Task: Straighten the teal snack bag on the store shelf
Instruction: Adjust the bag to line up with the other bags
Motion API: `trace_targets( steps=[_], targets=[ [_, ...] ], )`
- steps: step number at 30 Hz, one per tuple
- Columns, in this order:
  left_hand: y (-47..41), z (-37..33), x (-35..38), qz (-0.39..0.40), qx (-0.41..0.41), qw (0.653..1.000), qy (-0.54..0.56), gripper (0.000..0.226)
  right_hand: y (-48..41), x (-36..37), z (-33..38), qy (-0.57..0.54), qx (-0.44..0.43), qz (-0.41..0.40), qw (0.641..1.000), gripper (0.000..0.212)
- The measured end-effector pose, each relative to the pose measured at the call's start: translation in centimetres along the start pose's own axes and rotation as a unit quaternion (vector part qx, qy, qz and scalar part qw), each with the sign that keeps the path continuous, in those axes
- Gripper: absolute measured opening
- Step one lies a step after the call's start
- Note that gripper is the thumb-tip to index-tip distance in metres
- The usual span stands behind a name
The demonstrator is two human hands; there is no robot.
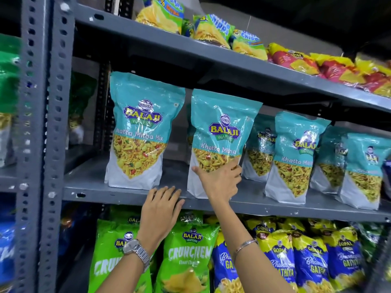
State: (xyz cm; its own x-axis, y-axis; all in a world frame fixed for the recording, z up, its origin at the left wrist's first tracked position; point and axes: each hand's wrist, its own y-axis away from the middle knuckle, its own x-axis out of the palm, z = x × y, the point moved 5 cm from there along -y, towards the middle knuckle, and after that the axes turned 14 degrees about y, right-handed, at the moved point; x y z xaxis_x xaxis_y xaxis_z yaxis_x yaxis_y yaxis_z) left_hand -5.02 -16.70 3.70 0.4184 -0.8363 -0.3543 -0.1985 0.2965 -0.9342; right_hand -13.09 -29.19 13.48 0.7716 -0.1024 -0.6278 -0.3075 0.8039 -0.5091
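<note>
A teal and white snack bag (222,127) stands on the grey middle shelf (127,193), leaning slightly to the right. My right hand (220,180) presses flat against its lower front, thumb on the left edge and fingers spread toward the right edge. My left hand (163,206) rests with open fingers on the shelf's front lip, just left of that bag and below another upright teal bag (139,132). A watch sits on my left wrist and a bangle on the right.
More teal bags (296,157) line the shelf to the right. Green bags (186,256) and blue-yellow bags (309,259) fill the shelf below. Yellow and red packets (330,66) lie on the top shelf. A perforated steel upright (53,144) stands at the left.
</note>
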Motion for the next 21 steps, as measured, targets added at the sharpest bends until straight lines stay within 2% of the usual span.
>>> trace_targets(
  steps=[7,21],
  targets=[
    [0.0,0.0,0.1,0.004,0.002,1.000,0.002,0.039,-1.0,-1.2,-0.8,0.000,-0.037,0.061,0.997,0.124],
    [0.3,0.2,0.4,-0.008,-0.008,1.000,0.006,0.038,-1.7,-0.7,-1.3,0.012,-0.057,0.038,0.998,0.117]
  ],
)
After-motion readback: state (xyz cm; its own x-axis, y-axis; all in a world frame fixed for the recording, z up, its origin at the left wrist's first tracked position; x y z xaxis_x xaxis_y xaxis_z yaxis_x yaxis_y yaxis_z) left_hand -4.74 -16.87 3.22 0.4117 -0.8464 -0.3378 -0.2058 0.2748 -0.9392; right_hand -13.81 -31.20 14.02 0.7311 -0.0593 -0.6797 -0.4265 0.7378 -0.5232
